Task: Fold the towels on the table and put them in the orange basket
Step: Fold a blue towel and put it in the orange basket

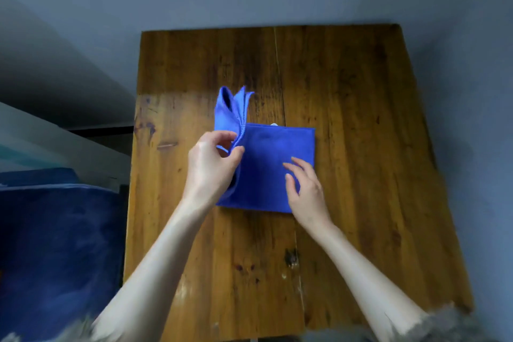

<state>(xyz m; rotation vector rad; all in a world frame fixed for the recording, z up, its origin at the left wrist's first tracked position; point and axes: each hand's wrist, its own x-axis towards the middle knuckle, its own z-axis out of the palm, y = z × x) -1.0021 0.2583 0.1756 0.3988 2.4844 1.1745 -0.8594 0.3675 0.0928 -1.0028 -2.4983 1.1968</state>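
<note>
The wooden table [347, 119] fills the middle of the view and serves as the flat bed for the fold; left of the table, below its edge, sits a dark blue upholstered seat [55, 230]; near the table's centre lies the blue towel [266, 164], already doubled into a rough square, its left part raised off the wood in several upright layers while the rest rests flat; a small white tag [274, 124] peeks out at the towel's far edge; the left hand [211, 158] pinches those raised layers between thumb and fingers, seemingly to carry them over for another fold; the right hand [302, 186], fingers relaxed and straight, rests on the towel's near right part, apparently to pin it to the table so it does not slide; no orange basket shows, so stowing is not yet done.
</note>
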